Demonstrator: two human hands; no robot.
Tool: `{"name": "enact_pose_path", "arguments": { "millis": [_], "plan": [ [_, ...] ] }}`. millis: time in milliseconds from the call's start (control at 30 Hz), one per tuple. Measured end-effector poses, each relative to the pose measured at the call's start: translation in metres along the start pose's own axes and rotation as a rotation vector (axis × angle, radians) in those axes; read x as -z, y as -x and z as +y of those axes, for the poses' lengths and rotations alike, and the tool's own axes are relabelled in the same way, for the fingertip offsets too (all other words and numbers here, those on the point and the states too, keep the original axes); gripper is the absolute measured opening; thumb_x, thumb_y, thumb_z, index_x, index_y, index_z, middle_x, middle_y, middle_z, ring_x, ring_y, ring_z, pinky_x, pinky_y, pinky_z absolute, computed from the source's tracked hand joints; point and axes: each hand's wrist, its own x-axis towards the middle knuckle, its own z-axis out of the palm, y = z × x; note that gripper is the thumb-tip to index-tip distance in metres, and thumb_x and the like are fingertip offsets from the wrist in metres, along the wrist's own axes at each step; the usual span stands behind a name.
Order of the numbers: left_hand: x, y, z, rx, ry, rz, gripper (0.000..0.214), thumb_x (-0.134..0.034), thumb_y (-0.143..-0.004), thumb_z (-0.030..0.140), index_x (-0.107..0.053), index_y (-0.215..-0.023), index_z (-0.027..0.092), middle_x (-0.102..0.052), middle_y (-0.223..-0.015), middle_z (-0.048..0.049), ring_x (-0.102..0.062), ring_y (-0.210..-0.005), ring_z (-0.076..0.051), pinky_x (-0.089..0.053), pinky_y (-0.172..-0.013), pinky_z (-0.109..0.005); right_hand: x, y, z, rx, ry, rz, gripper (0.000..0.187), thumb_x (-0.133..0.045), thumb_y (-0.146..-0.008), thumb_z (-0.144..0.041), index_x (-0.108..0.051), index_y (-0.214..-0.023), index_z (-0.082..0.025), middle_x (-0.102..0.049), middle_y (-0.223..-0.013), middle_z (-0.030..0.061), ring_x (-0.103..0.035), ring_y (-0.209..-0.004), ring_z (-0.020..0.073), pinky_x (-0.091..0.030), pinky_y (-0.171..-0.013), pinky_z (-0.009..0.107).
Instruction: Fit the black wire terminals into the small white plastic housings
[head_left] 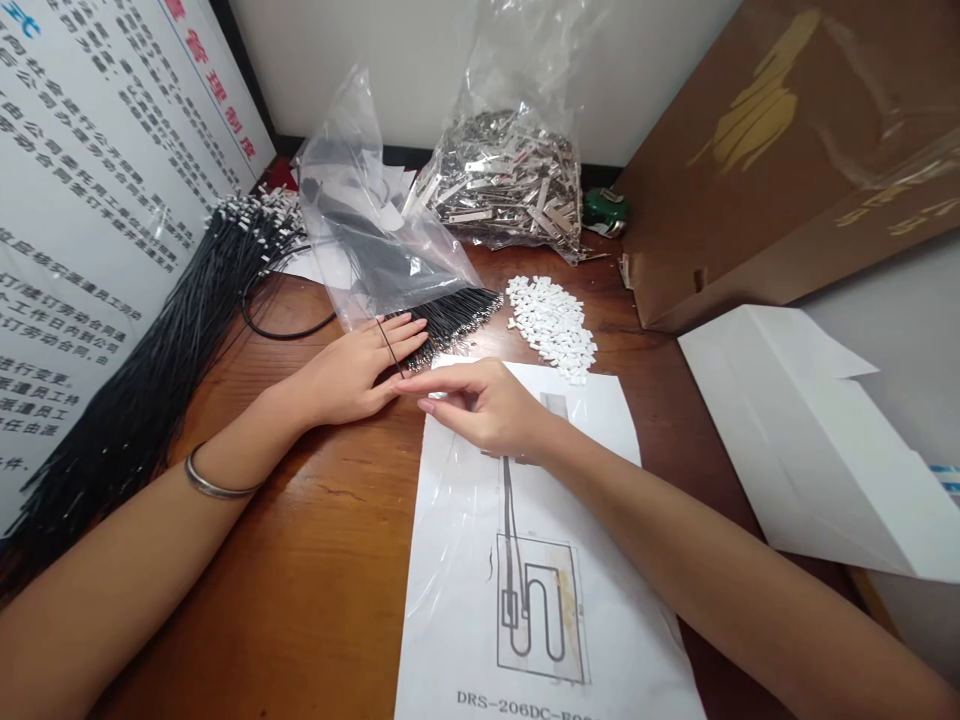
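My left hand (360, 370) lies flat on the wooden table (315, 560), fingers stretched out over the ends of a bundle of thin black wires (454, 312) that sticks out of a clear plastic bag (367, 235). A single black wire (390, 346) runs across its fingers. My right hand (484, 403) is beside it on a printed drawing sheet (540, 600), fingers drawn together in a pinch at that wire's near end.
A pile of small white plastic pieces (553, 316) lies right of the wires. Behind it stands a clear bag of metal clips (510, 180). A long bundle of black wires with white tips (150, 380) lies at the left. A cardboard box (787, 150) and white paper (810, 450) are at the right.
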Motion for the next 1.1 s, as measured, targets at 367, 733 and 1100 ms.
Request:
{"name": "enact_pose_path", "arguments": {
  "millis": [367, 733, 1100],
  "plan": [
    [0.002, -0.001, 0.001, 0.002, -0.013, -0.006, 0.051, -0.041, -0.095, 0.033, -0.050, -0.140, 0.011, -0.043, -0.150, -0.0158, -0.036, -0.143, -0.028, -0.027, -0.119, -0.051, -0.009, 0.012, -0.004, 0.228, 0.098, -0.101, 0.025, -0.056, -0.085, -0.016, -0.076, -0.101, -0.018, -0.061, -0.051, -0.0041, -0.041, -0.044, 0.0083, -0.039, -0.056, 0.027],
    [0.002, 0.000, 0.001, 0.007, 0.002, 0.000, 0.053, -0.040, -0.096, 0.038, -0.049, -0.141, 0.010, -0.044, -0.150, -0.0155, -0.037, -0.143, -0.027, -0.029, -0.119, -0.048, -0.011, 0.012, -0.006, 0.145, -0.050, 0.019, 0.035, -0.057, -0.085, -0.016, -0.066, -0.118, -0.018, -0.074, -0.078, 0.0006, -0.028, -0.041, 0.0062, -0.030, -0.042, 0.022],
    [0.003, 0.000, 0.003, 0.025, -0.044, -0.028, 0.055, -0.038, -0.097, 0.039, -0.048, -0.141, 0.007, -0.042, -0.151, -0.0159, -0.035, -0.144, -0.027, -0.027, -0.120, -0.046, -0.007, 0.011, -0.004, 0.078, -0.043, -0.038, 0.025, -0.053, -0.093, -0.029, -0.074, -0.096, -0.016, -0.070, -0.071, 0.0027, -0.047, -0.052, 0.0090, -0.035, -0.049, 0.022]
  ]
}}
